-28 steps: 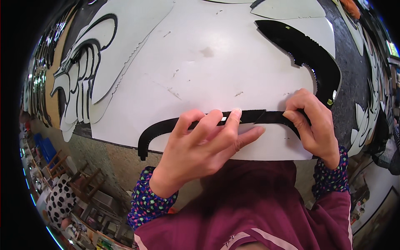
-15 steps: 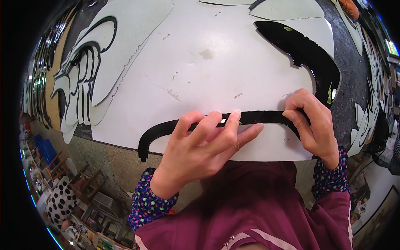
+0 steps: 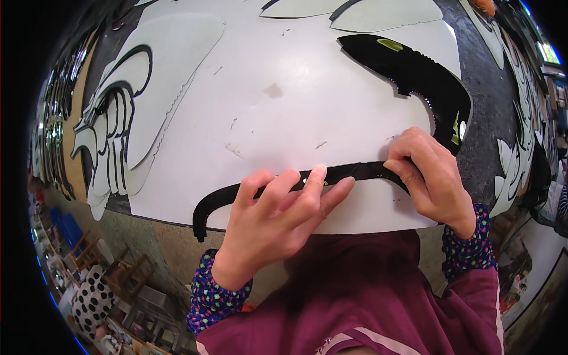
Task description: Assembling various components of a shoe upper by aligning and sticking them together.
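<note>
A long, narrow curved black strip (image 3: 225, 196) runs along the near edge of the white board (image 3: 248, 106). Its left end bends down past the edge, with fine notches on the inner curve. My left hand (image 3: 278, 207) holds the strip's middle with bent fingers on its upper side, the thumb low beside the index finger. At the strip's right part, my right hand (image 3: 426, 180) pinches it between thumb and fingers; the strip's right end is partly hidden by this hand. Just beyond lies a wider curved black piece (image 3: 408, 68) with toothed inner edge and yellow-green patches.
White cut-out shapes with dark edges (image 3: 121, 112) are piled at the left of the board. More pale cut-outs (image 3: 384, 15) lie at the far side and along the right (image 3: 518, 112). Wooden stools (image 3: 127, 278) and a spotted cushion-like thing (image 3: 93, 299) stand on the floor at lower left.
The board and the pieces on it appear slightly further left in the view, as do both hands. Both hands keep their places on the strip.
</note>
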The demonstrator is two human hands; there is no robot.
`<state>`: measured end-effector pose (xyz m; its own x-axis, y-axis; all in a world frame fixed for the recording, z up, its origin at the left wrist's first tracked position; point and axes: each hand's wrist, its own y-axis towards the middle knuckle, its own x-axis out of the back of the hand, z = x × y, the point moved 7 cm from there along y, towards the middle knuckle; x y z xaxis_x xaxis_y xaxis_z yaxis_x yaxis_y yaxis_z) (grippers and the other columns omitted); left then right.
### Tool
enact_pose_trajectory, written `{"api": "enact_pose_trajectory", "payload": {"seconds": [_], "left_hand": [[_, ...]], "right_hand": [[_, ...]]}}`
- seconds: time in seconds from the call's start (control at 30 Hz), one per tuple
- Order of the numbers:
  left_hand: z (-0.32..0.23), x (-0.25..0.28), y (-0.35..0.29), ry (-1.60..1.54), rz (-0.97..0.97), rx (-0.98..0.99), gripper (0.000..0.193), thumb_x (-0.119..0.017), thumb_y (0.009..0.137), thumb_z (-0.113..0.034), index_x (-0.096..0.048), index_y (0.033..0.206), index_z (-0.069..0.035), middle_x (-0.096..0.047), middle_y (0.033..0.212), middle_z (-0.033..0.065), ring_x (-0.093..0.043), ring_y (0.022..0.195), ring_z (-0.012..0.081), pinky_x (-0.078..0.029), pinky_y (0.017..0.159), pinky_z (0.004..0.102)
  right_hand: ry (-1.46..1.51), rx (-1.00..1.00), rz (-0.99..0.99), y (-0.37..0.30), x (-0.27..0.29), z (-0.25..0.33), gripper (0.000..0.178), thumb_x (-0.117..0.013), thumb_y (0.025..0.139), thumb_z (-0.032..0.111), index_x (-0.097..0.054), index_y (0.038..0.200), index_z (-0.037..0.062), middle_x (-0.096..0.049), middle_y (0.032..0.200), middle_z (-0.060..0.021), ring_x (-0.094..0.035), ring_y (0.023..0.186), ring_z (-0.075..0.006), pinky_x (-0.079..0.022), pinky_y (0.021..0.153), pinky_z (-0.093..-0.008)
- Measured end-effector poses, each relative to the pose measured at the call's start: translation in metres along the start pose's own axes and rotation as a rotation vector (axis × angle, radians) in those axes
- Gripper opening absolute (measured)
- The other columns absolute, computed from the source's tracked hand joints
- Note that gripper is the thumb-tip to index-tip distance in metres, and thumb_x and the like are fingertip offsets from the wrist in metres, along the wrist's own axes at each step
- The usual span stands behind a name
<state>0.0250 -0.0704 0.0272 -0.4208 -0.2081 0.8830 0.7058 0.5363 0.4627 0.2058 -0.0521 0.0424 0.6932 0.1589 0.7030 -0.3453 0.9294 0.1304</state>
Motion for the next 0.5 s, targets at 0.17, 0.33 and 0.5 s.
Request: {"api": "enact_pose_trajectory", "payload": {"seconds": [0.17, 0.33, 0.5], "left_hand": [[0.0009, 0.0009, 0.0018, 0.003, 0.028, -0.016, 0.032, -0.076, 0.083, -0.019, -0.077, 0.114, -0.025, -0.058, 0.115, -0.0042, -0.051, 0.098, 0.0161, -0.043, 0.077, 0.0326], [0.001, 0.0003, 0.0012, 0.017, 0.032, -0.021, 0.032, -0.076, 0.082, -0.019, -0.077, 0.114, -0.024, -0.058, 0.115, -0.0041, -0.051, 0.099, 0.0161, -0.042, 0.076, 0.0323], [0.0006, -0.0005, 0.0001, 0.005, 0.054, -0.01, 0.035, -0.072, 0.084, -0.018, -0.076, 0.118, -0.026, -0.058, 0.117, -0.0043, -0.05, 0.1, 0.0164, -0.042, 0.079, 0.033]], "right_hand": [[0.0, -0.004, 0.003, 0.0005, -0.0002, 0.0007, 0.014, -0.066, 0.085, -0.005, -0.056, 0.092, 0.0012, -0.056, 0.081, -0.0124, -0.056, 0.072, -0.0314, -0.045, 0.064, -0.0385], [-0.018, 0.002, 0.007, 0.0015, -0.0009, 0.0016, 0.014, -0.066, 0.085, -0.004, -0.056, 0.093, 0.001, -0.056, 0.08, -0.0129, -0.056, 0.073, -0.0324, -0.046, 0.065, -0.0392], [-0.044, 0.006, 0.014, 0.0009, -0.0014, 0.0024, 0.015, -0.065, 0.085, -0.003, -0.055, 0.094, 0.001, -0.056, 0.081, -0.0135, -0.057, 0.076, -0.0336, -0.047, 0.067, -0.0402]]}}
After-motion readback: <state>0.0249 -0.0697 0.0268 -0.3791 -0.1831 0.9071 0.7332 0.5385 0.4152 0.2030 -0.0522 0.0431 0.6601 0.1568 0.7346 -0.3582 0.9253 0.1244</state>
